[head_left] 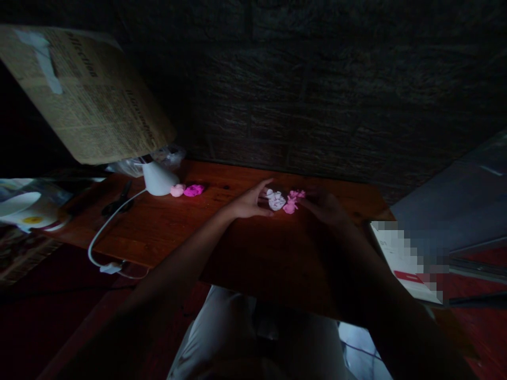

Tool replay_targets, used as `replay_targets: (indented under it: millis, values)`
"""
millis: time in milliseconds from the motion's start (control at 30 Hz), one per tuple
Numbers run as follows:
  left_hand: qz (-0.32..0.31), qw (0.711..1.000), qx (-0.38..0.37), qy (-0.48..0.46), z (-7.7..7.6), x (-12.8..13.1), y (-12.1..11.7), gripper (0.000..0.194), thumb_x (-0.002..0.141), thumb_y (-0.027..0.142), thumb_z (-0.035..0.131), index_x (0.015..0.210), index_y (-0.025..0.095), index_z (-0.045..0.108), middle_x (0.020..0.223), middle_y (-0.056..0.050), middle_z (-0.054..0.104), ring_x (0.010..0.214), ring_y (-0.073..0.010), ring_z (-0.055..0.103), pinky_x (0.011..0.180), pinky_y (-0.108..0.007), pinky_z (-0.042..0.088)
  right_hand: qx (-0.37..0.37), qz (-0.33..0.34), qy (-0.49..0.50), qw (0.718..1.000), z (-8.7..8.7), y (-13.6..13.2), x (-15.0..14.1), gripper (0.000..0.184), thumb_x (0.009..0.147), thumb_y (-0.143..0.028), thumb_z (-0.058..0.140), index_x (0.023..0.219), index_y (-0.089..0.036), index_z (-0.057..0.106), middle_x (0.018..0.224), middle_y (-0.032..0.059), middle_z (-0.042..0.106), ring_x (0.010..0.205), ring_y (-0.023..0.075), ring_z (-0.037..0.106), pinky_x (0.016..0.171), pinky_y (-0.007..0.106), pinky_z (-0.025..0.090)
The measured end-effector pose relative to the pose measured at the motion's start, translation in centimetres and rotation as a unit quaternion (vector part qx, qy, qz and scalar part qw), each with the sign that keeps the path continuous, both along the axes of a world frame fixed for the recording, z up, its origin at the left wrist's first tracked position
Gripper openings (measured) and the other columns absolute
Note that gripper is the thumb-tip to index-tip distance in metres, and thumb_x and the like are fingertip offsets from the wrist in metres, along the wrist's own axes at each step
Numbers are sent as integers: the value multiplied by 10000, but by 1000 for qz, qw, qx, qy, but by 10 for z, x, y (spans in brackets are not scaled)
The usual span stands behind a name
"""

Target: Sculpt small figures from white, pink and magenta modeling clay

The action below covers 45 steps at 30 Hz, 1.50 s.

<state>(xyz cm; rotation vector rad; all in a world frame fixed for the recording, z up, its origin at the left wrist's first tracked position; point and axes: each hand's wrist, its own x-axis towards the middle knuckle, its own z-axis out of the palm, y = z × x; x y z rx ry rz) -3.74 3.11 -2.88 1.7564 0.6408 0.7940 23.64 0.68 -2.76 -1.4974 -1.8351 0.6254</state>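
Note:
On the wooden table, my left hand (250,202) curves around a white crumpled clay-like lump (276,200), thumb and forefinger spread apart on its near and far sides. Right beside that lump sit several pink clay-like pieces (292,202), the white and pink seeming to touch. My right hand (325,206) comes in from the other side, fingertips at the pink pieces; it is in deep shadow, but its fingers look apart. Farther left, a pale pink lump (177,190) and a magenta lump (194,190) lie together by the lamp base.
A lamp with a newspaper-print shade (91,95) stands on a white base (158,178) at the left. Its white cable (99,232) hangs over the table edge. Dark scissors (119,203) and a white cup (27,211) are farther left. A white box-like item (396,253) is at the right.

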Motion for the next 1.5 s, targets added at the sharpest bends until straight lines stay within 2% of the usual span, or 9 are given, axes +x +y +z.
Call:
replay_targets:
  millis: [100,233,333,467,600,767,1000,1200,1500]
  values:
    - [16,1000,-7,4,-2,-1,1,1137,608,159,873,1560,258,259,1278,-147,543,1179,-287,602,1041,-548,487,3,-38,66,997,2,-1,-3,476,754,-404,775,1168,-204,651,1070,91,771,1020,272,727,937,440,555]
    - [8,1000,-9,2,-3,-1,2,1135,621,177,872,1563,260,245,1237,-133,550,1180,-291,596,1043,-562,482,2,-26,112,993,11,-4,-1,420,690,-460,810,1000,-202,693,1121,94,755,1074,288,707,975,445,539]
    - [9,1000,-5,4,-3,0,2,1128,623,190,875,1559,255,249,1255,-142,538,1188,-297,585,1049,-575,472,-23,-22,151,988,21,-9,5,510,650,-494,827,1052,-216,680,1057,84,767,1027,296,720,968,482,547]
    - [23,999,-19,16,-1,0,0,1144,608,177,879,1560,224,246,1283,-168,525,1211,-307,570,1068,-568,456,-49,23,193,980,38,-18,14,518,637,-478,850,1072,-249,685,1060,68,765,1033,300,714,979,510,545]
    - [14,1000,-9,8,-2,1,0,1133,607,182,881,1554,229,260,1277,-166,540,1237,-323,557,1067,-575,451,-108,85,179,974,54,-27,17,521,658,-396,852,1136,-261,694,1167,74,740,1095,289,693,1019,493,526]
    - [1,1000,-3,4,-3,1,1,1125,627,207,874,1557,256,244,1258,-148,559,1204,-308,581,1058,-587,450,-172,160,163,958,68,-39,4,580,694,-383,830,1235,-255,666,1218,88,726,1089,264,693,995,456,542]
    - [14,1000,11,14,-3,2,2,1122,621,223,874,1554,184,251,1273,-184,576,1249,-337,554,1048,-567,460,-184,242,105,947,66,-43,-20,480,758,-426,788,1173,-207,690,1172,82,736,1081,249,688,1007,431,521]
    - [6,1000,18,10,-5,3,3,1101,638,251,870,1551,178,259,1272,-186,593,1231,-326,571,1051,-548,464,-194,242,93,946,65,-43,-17,488,747,-413,794,1184,-224,685,1136,69,744,1048,235,697,968,404,537]
    - [-11,1000,18,2,-2,-1,3,1111,636,208,871,1558,266,254,1244,-134,566,1183,-299,594,1023,-539,494,-182,236,95,950,58,-42,-18,465,742,-385,796,1169,-241,680,1083,49,743,1014,214,698,923,363,558]
